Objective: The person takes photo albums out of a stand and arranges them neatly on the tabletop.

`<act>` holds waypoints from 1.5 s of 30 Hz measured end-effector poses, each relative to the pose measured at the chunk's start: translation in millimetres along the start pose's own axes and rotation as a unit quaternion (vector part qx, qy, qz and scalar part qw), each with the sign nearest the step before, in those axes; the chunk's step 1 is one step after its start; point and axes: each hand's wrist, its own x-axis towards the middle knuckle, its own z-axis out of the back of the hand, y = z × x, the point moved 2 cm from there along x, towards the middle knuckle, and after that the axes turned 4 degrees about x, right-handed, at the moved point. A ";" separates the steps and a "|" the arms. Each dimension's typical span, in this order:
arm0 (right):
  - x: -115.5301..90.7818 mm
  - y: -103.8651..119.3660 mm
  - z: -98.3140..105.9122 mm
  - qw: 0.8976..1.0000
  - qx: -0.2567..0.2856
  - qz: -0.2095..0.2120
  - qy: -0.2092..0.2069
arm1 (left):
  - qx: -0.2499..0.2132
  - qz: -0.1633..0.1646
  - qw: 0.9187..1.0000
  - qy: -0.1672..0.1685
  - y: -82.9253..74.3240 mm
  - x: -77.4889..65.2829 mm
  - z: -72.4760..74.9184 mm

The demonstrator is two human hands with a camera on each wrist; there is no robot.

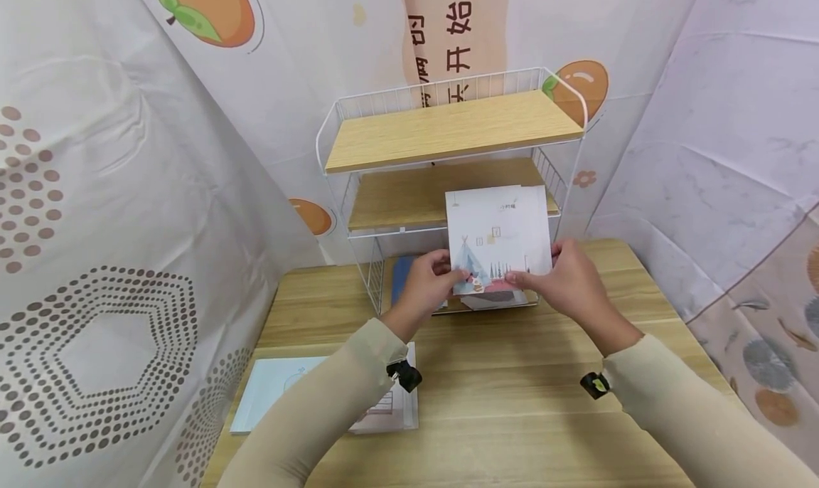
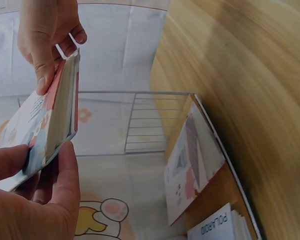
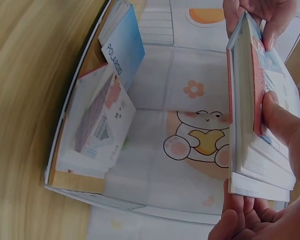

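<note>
Both hands hold a thick white book (image 1: 495, 232) with a tent drawing on its cover, in front of the shelf rack in the head view. My left hand (image 1: 425, 282) grips its lower left corner, thumb on the cover and fingers behind. At the lower right, my right hand (image 1: 569, 278) grips it the same way. The left wrist view looks along the book's page edges (image 2: 62, 112), between a red-trimmed cover and a back board. Below, on the rack's bottom board, stand a blue book (image 3: 125, 45) marked POLAROID and a white illustrated book (image 3: 102, 120), both leaning.
The white wire rack (image 1: 448, 164) has wooden boards on several levels and stands at the table's back. On the table (image 1: 512, 388), at left, lie a pale blue book (image 1: 265, 388) and another book (image 1: 403, 402), partly under my left forearm. Printed cloth (image 1: 288, 82) hangs around.
</note>
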 end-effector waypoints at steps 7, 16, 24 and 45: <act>-12.1 -7.8 -10.9 1.000 0.001 0.013 -0.009 | 0.021 -0.016 1.000 -0.011 15.7 -10.8 1.6; -30.6 -18.5 -29.1 1.000 -0.002 0.003 -0.009 | -0.003 -0.031 0.999 -0.013 38.9 -30.2 2.8; -43.6 -27.7 -44.0 1.000 0.005 -0.012 -0.002 | -0.006 -0.037 0.999 -0.025 59.4 -45.5 3.0; -84.0 -47.2 -102.8 0.996 0.037 -0.077 0.021 | 0.002 -0.004 0.996 -0.091 111.1 -91.0 11.2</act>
